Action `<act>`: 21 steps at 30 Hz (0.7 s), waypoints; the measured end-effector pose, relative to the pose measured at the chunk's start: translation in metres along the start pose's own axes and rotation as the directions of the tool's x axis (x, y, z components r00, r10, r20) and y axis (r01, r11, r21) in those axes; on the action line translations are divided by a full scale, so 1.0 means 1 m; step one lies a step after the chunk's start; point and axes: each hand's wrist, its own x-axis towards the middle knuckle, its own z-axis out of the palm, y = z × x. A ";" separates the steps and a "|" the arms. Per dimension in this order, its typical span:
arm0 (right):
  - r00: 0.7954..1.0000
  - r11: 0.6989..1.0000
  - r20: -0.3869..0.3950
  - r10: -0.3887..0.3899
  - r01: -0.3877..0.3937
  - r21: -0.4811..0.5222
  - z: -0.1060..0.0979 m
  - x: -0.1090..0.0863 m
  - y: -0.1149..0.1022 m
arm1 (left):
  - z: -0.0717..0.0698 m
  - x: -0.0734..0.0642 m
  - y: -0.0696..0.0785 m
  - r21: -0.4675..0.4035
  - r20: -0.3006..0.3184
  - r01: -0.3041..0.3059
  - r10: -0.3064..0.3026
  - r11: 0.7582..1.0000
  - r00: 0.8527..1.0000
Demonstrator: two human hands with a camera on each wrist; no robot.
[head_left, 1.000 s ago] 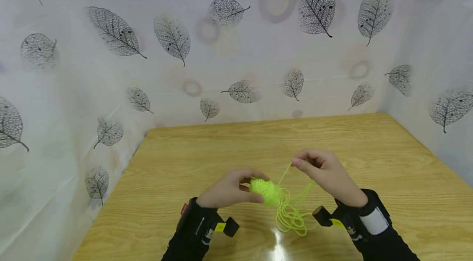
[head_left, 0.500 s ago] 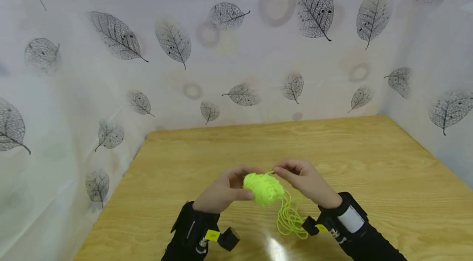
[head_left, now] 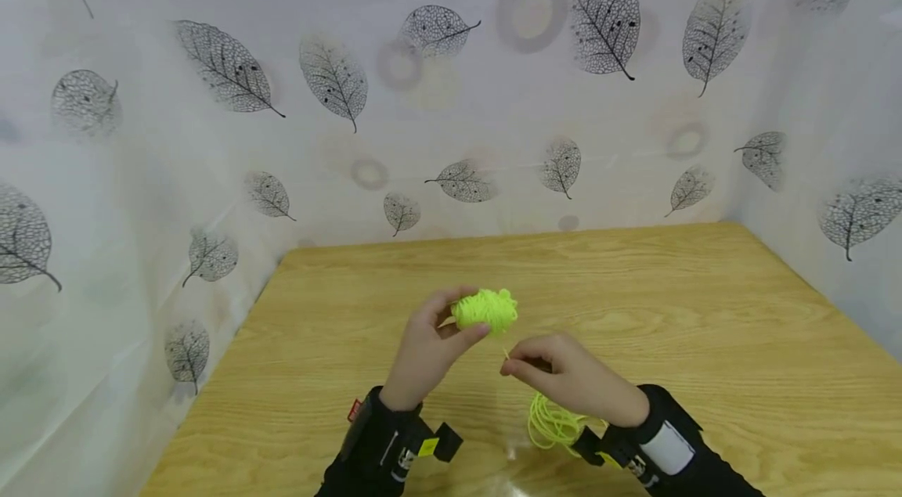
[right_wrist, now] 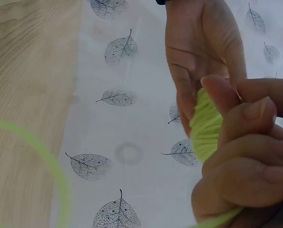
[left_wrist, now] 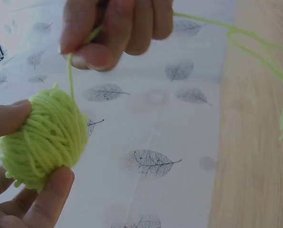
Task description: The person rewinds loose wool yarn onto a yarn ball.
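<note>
A neon yellow-green ball of yarn (head_left: 486, 311) is held up above the table by my left hand (head_left: 426, 352), thumb on one side and fingers on the other. In the left wrist view the wound ball (left_wrist: 43, 137) shows its crossing strands. Just below and right of it, my right hand (head_left: 571, 376) pinches the yarn strand (left_wrist: 71, 78) between thumb and forefinger, and a short length runs up to the ball. The strand leaves the right hand on its other side. Loose loops of the same yarn (head_left: 551, 423) lie on the table, partly hidden under the right hand and wrist.
The wooden table (head_left: 352, 293) reaches back to a pale curtain (head_left: 479, 113) printed with leaves, which also stands along both sides. Black wrist bands with small cameras (head_left: 447, 442) sit on both forearms.
My left hand has lifted and tilted the ball up and away. The right hand came in leftward from the far side of the ball and now sits below it. The loose loops stayed on the table.
</note>
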 end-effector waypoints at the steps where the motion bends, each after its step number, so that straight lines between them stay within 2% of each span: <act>1: 1.000 1.000 0.006 -0.004 0.004 -0.001 -0.001 -0.001 -0.002 | 0.000 0.000 -0.002 0.039 -0.007 -0.020 0.020 0.999 1.000; 5: 0.999 0.999 0.017 -0.035 0.035 -0.006 -0.005 -0.005 -0.007 | 0.001 0.000 -0.006 0.178 -0.030 -0.059 0.066 0.982 0.997; 9: 0.998 0.998 0.005 -0.064 0.065 -0.007 -0.010 -0.009 -0.010 | 0.002 0.000 -0.007 0.274 -0.033 -0.054 0.065 0.960 0.997; 15: 0.995 0.996 -0.052 -0.082 0.080 -0.033 -0.023 -0.014 -0.015 | 0.002 0.000 -0.008 0.341 0.013 -0.042 0.040 0.939 0.999; 21: 0.983 0.992 -0.131 -0.127 0.125 -0.027 -0.035 -0.019 -0.016 | 0.000 0.001 -0.010 0.410 0.076 -0.039 0.008 0.911 0.997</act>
